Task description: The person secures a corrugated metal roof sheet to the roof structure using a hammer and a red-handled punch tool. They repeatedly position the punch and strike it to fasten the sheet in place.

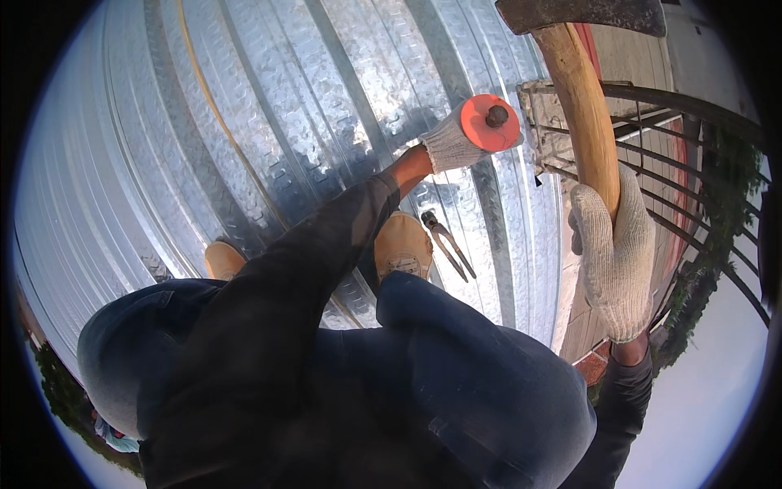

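Note:
In a knitted pale glove, my left hand (pixel 452 147) reaches out over ribbed metal decking (pixel 326 90). It is closed on a guarded chisel (pixel 496 116), seen end-on, with a dark striking head in the middle of a round orange hand guard (pixel 479 136). The guard hides my left fingers and the chisel's blade. Also gloved, my right hand (pixel 615 257) grips the lower part of a hammer's wooden handle (pixel 580 106). The hammer is raised at the right, its dark metal head (pixel 586 15) at the top edge, apart from the chisel.
Long-handled pincers (pixel 446 243) lie on the decking beside my right tan boot (pixel 404 247). My other boot (pixel 223 261) stands further left. A yellowish cord (pixel 213 102) runs along the ribs. Beyond the decking's right edge are dark metal bars (pixel 684 175) and greenery.

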`<state>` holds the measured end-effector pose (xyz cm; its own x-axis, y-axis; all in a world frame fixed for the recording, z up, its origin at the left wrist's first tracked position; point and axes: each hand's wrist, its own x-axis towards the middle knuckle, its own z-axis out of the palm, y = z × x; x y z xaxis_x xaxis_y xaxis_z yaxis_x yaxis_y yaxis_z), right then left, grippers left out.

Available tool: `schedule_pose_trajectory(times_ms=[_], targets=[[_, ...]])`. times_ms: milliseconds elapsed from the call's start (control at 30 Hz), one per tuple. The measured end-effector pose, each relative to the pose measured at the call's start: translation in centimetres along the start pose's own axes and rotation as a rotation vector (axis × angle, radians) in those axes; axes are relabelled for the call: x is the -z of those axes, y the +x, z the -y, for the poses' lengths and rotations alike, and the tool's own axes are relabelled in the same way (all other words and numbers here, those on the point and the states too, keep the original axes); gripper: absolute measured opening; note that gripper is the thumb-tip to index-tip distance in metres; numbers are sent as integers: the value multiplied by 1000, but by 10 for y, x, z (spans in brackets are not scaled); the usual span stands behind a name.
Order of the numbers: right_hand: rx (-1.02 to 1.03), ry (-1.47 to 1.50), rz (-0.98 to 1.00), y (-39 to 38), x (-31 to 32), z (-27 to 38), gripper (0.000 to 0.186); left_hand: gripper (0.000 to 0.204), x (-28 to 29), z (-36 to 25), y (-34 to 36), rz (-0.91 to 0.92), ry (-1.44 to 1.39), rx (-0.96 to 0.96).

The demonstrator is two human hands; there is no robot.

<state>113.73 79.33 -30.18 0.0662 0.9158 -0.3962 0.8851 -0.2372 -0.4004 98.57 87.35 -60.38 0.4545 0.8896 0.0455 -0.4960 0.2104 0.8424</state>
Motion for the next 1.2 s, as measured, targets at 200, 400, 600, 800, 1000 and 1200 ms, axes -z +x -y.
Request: schedule_pose_trajectory(times_ms=[200,400,600,800,1000,1200], targets=[[40,166,-288,-54,6,-34,45,47,-28,-26,17,-36,81,-90],[3,-53,-125,-67,2,-20,47,31,-27,-40,18,-115,696,-194],[-3,147,-331,-87,-5,-45,48,33,-37,-63,1,-72,758,-187],[-46,89,-109,-80,-29,-55,45,17,-17,-51,-2,-50,278,11],[-246,382,-139,-80,-34,-62,59,32,-5,-37,-3,-81,105,185],[-309,451,-65,-74,-50,-70,54,34,18,6,3,-54,-54,86]])
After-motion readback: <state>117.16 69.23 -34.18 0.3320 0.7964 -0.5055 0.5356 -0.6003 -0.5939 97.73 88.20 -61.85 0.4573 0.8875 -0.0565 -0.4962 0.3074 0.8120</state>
